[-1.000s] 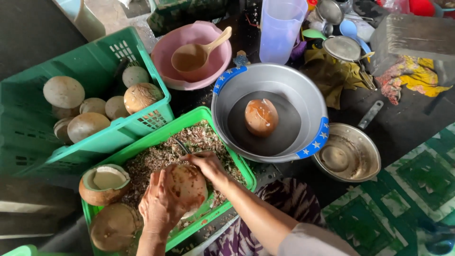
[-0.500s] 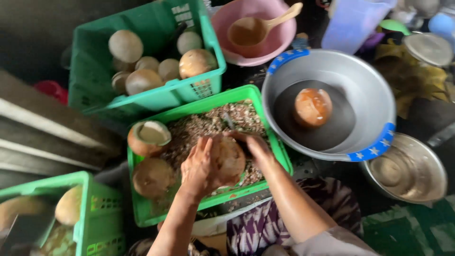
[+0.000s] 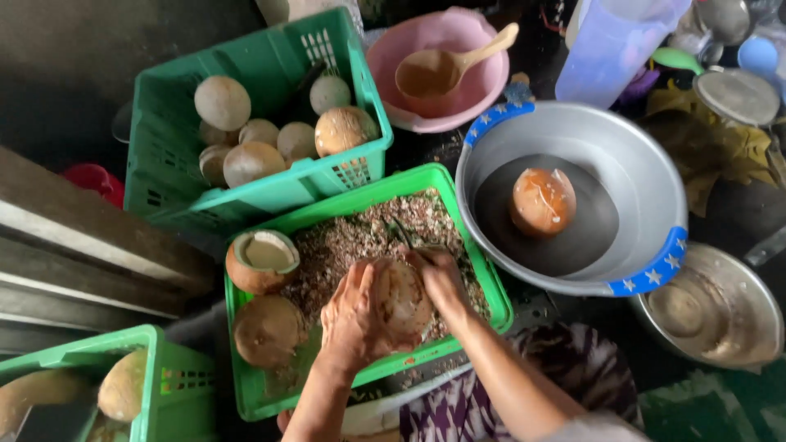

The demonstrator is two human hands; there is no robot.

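- Basins first: we see a big grey metal basin [image 3: 630, 172] with blue star-patterned handles at the right. Inside it lies a dark round plate, and on the plate sits one orange-brown peeled coconut [image 3: 543, 201].
- Upper green crate [image 3: 246, 205] stands at the top left. It holds a heap of pale round coconuts [image 3: 282, 127], several touching each other.
- Middle green crate [image 3: 471, 262] is just below it and just beside the basin. Its floor is covered with brown husk scraps [image 3: 352, 241]. At its left side we see a coconut with the top cut open [image 3: 262, 260], showing white inside, and a whole brown coconut [image 3: 268, 330] below it.
- Over this same crate we hold one more coconut [image 3: 403, 296]. Our left hand [image 3: 354, 315] is curled around its left side, fingers close together and pressed on the shell. Our right hand [image 3: 442, 278] grips the right side from above; we cannot tell if it holds a tool too.
- Pink bowl [image 3: 409, 41] at the top centre contains a wooden ladle [image 3: 446, 69] with brownish liquid.
- Small metal bowl [image 3: 712, 315] sits at the lower right, near the basin.
- Third green crate [image 3: 155, 360] shows at the lower left corner, with a pale rounded piece inside.
- Translucent plastic jug [image 3: 610, 49] stands at the top right; any marks on it are too blurred to tell.
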